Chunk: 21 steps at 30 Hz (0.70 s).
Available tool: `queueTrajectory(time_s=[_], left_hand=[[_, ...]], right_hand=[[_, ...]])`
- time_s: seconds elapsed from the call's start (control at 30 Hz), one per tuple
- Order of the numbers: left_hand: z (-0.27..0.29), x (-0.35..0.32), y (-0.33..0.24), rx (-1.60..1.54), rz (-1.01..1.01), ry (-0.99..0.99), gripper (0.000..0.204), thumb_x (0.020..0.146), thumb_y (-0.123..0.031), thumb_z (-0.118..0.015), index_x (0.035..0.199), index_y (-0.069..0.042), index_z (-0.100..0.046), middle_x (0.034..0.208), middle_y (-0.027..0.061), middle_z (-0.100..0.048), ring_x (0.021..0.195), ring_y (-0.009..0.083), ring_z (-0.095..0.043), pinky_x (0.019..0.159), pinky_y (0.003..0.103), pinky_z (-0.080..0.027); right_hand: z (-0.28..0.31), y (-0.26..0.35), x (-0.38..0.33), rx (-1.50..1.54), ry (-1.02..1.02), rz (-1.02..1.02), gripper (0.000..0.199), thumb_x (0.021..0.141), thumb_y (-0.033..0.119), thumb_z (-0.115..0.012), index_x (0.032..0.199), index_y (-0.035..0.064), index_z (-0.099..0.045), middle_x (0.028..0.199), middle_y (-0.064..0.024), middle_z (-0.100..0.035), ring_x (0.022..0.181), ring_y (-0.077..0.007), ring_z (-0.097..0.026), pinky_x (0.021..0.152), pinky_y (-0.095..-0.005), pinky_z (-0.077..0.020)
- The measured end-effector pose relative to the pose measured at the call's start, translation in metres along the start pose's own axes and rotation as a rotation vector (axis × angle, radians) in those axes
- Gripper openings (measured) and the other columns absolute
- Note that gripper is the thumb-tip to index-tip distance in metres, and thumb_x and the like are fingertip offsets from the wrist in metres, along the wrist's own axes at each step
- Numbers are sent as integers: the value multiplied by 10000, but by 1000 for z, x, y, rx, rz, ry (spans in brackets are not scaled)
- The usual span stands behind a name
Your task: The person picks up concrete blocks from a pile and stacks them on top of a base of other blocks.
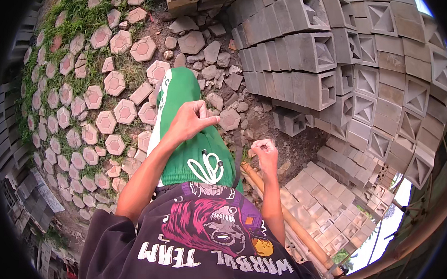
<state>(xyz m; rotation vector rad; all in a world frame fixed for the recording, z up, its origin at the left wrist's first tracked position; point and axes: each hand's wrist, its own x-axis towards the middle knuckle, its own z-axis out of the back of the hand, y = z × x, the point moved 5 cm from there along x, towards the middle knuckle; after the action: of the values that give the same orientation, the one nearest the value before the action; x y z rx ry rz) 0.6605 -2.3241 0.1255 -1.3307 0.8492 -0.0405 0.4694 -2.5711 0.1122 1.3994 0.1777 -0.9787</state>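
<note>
Green trousers (pixel 203 141) edge the open gap between the hands (pixel 189 122).

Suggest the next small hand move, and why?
Perhaps uncurl the right hand before any reach toward the stacked grey blocks: its fingers look curled, nothing shows in its grip, and the blocks rise on that side. The left hand, seen against the green trousers, could probably wait; nothing shows in it either.
</note>
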Motion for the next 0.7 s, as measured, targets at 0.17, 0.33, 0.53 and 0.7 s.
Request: queueTrajectory(time_s=[0.17, 0.33, 0.53, 0.7], left_hand=[[-35, 17, 21, -106, 201, -95, 565, 759, -306, -742, 529, -95, -272, 508, -43, -287, 505, 59, -277, 436, 281, -257], [-59, 71, 44, -244, 314, -152, 535, 857, -318, -636, 521, -93, -286, 516, -67, -277, 500, 44, -258, 439, 275, -221], [-69, 142, 40, -244, 507, -158, 417, 923, -312, -517, 586, -66, -503, 590, -20, -505, 574, 51, -413, 557, 231, -325], [-87, 177, 23, -301, 466, -60, 313, 951, -254, -462, 734, -45, -547, 725, 20, -570, 683, 94, -505, 673, 244, -399]], right_hand=[[45, 1, 56, -133, 26, -58, 197, 757, -22, -641, 720, 63, -467, 830, -47, -600, 802, -104, -556, 734, -238, -450], [41, 23, 114, -368, 69, -42, 356, 814, 94, -651, 605, 64, -364, 734, -43, -593, 725, -82, -516, 664, -249, -429], [48, 32, 164, -342, -27, -253, 415, 883, 338, -575, 645, 0, -548, 654, -5, -558, 629, -80, -492, 607, -243, -402], [64, 48, 196, -120, -144, -320, 414, 915, 362, -526, 731, -2, -599, 675, -18, -576, 668, -78, -526, 617, -239, -424]])
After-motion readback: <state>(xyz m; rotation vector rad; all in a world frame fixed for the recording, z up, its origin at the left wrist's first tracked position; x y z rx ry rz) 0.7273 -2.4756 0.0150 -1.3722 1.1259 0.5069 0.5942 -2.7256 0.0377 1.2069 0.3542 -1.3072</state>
